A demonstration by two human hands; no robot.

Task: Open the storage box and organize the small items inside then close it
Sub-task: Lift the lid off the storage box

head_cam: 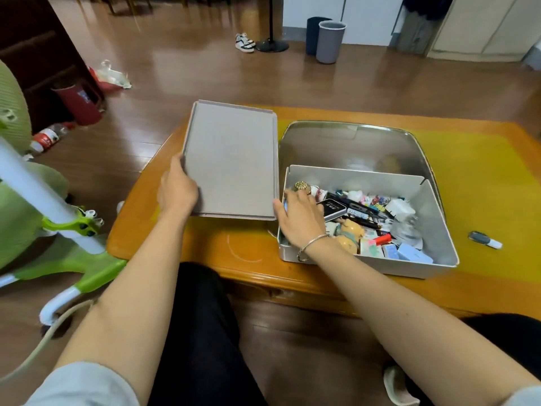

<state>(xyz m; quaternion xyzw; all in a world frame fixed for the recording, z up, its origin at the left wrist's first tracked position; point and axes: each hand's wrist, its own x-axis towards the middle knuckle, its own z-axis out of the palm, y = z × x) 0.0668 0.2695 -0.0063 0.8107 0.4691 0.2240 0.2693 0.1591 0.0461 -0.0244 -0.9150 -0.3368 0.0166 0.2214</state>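
Box point(433, 227) open – lid point(231, 159) flat on desk point(187, 238), left of box.
Left hand point(177, 190) grips lid's edge; right hand point(301, 219) in box – fingers curled, grip unclear.

Soft indoor light, wide-angle edge distortion.

Far box compartment point(351, 148) is open; near compartment point(433, 218) cluttered.

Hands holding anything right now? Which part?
The left hand grips the lid at its left edge. The right hand reaches into the box by the near left corner; whether it holds anything cannot be told.
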